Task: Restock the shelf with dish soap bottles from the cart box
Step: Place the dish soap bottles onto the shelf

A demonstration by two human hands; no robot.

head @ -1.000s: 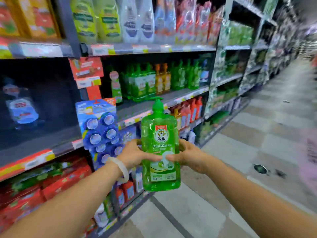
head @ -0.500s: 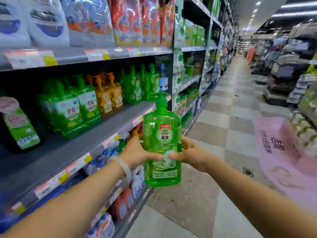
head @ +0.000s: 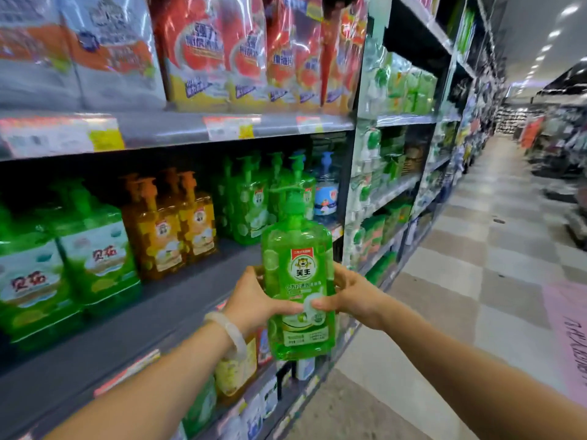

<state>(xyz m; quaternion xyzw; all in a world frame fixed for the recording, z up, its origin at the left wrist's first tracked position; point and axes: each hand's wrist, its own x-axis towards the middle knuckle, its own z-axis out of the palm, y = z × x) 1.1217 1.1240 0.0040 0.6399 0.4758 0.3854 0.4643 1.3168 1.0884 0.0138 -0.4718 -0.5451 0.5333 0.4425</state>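
Left hand [head: 254, 301] and right hand [head: 352, 296] both clamped round the green dish soap bottle [head: 298, 281], thumbs on its label, bottle upright. It's in the air just off the shelf [head: 133, 331] edge, matching green pump bottles [head: 251, 201] standing further back.

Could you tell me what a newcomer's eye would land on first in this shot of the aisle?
First, the bright green dish soap bottle at centre frame, upright, gripped by the left hand and the right hand from either side. Behind it on the shelf stand matching green pump bottles, with orange bottles to their left. Above, red refill pouches fill the upper shelf.
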